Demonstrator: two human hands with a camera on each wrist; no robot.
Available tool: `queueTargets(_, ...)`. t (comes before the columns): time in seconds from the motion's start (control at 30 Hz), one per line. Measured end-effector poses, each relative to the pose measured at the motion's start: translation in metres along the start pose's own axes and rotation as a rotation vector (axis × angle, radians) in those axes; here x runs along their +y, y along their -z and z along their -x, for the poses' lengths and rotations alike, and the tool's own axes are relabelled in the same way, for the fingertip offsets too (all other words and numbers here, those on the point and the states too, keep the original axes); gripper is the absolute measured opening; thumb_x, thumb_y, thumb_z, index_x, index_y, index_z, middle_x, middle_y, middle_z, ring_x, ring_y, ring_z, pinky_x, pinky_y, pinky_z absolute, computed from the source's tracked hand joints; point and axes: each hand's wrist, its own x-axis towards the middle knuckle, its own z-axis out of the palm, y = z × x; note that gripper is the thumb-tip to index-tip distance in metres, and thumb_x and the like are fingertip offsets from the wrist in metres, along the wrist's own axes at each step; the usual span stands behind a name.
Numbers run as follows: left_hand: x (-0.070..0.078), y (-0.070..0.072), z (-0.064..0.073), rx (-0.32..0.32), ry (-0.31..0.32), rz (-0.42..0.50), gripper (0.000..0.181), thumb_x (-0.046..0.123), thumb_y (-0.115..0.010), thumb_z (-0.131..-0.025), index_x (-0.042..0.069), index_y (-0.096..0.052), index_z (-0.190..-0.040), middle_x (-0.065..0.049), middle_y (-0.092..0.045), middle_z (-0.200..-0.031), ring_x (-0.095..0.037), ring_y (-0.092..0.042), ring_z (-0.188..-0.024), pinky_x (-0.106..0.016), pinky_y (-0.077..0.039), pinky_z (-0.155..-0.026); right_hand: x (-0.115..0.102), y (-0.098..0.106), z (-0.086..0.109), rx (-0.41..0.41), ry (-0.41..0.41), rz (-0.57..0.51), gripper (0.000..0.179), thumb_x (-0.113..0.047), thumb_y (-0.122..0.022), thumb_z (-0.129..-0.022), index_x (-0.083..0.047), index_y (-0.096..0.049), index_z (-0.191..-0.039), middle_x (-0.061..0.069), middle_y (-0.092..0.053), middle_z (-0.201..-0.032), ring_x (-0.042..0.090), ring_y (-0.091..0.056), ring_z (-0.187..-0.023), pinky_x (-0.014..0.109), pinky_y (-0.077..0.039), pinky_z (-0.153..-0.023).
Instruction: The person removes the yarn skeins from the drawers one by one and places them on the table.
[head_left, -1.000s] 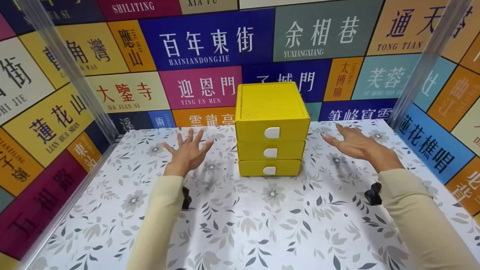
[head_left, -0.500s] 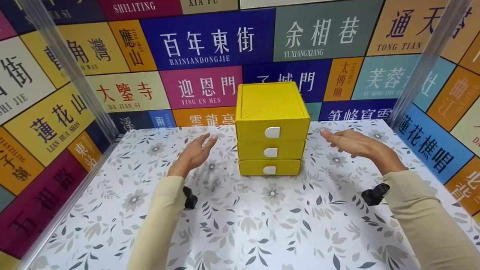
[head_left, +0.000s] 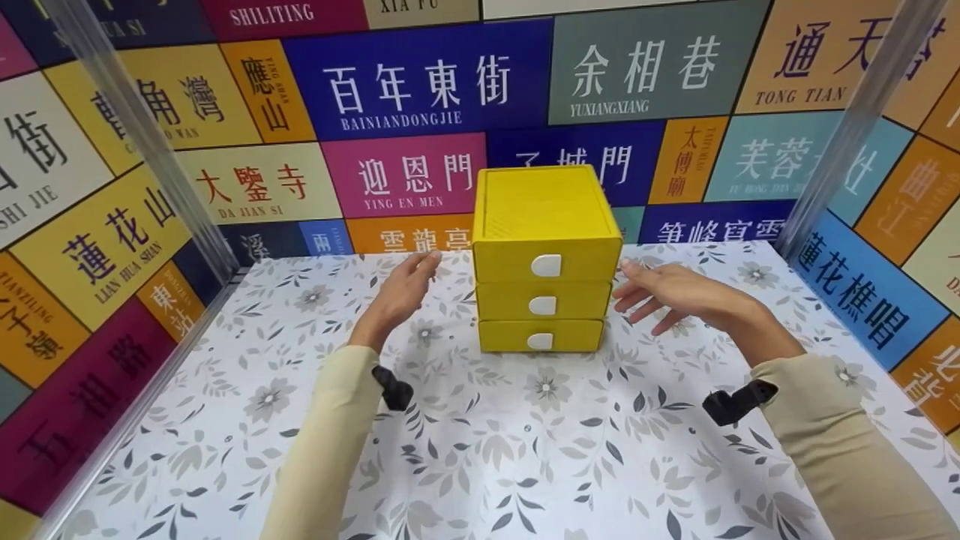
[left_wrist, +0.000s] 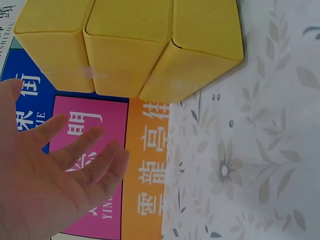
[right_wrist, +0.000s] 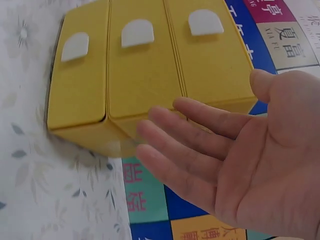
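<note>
A yellow three-drawer box stands on the table, its drawers closed, each front bearing a white rounded tab. To the left of the box, my left hand is held up in the air, apart from it. In the left wrist view the left hand's fingers spread loosely below the box's side. My right hand hovers close to the box's right side, palm turned toward it. The right wrist view has the right hand's extended fingers in front of the box; whether they touch it cannot be told. Neither hand holds anything.
The table has a white cover with grey flowers and leaves. Behind it rises a wall of colourful sign panels. Clear upright edges stand at the left and right corners. A black wrist device hangs under the right sleeve.
Both hands have moved inward toward the box, the right one nearest. The left hand's fingers, spread wide before, have come together and its palm has turned inward. The box has not moved.
</note>
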Motion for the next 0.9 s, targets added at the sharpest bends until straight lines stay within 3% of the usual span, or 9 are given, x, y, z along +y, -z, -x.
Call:
queueTargets(0.17, 0.007, -0.006, -0.003, 0.004, -0.038, 0.113, 0.066, 0.059, -0.036, -0.102, 0.018, -0.037, -0.154, -0.013, -0.05, -0.149, -0.033, -0.053, -0.132, -0.048, -0.05, -0.104, -0.005, -0.008, -0.001, -0.003, 0.027, -0.091, 0.082, -0.067, -0.028, -0.1, 0.001, -0.05, -0.142, 0.023, -0.059, -0.139, 0.035, -0.063, -0.121, 0.04, -0.059, -0.088)
queueTargets(0.43, 0.015, -0.015, -0.008, 0.009, -0.09, 0.24, 0.056, 0.051, -0.039, -0.105, 0.02, -0.043, -0.151, -0.012, -0.054, -0.147, -0.032, -0.055, -0.131, -0.046, -0.052, -0.102, -0.018, -0.027, -0.007, -0.004, 0.078, -0.28, 0.079, -0.065, -0.036, -0.1, 0.001, -0.05, -0.14, 0.02, -0.065, -0.133, 0.026, -0.069, -0.111, 0.038, -0.06, -0.086)
queueTargets(0.67, 0.029, -0.024, -0.011, -0.006, -0.141, 0.386, 0.049, 0.044, -0.044, -0.105, 0.022, -0.047, -0.148, -0.016, -0.052, -0.146, -0.036, -0.057, -0.129, -0.053, -0.051, -0.103, -0.023, -0.041, -0.018, 0.026, 0.064, -0.436, 0.075, -0.062, -0.038, -0.101, 0.002, -0.048, -0.14, 0.016, -0.066, -0.131, 0.023, -0.07, -0.108, 0.034, -0.061, -0.082)
queueTargets(0.9, 0.038, -0.028, -0.014, 0.01, -0.15, 0.394, 0.046, 0.046, -0.045, -0.105, 0.029, -0.047, -0.148, -0.008, -0.049, -0.149, -0.029, -0.059, -0.126, -0.046, -0.054, -0.099, -0.027, -0.051, -0.029, 0.026, 0.064, -0.592, 0.078, -0.061, -0.043, -0.1, 0.004, -0.044, -0.143, 0.012, -0.068, -0.128, 0.021, -0.071, -0.106, 0.034, -0.061, -0.084)
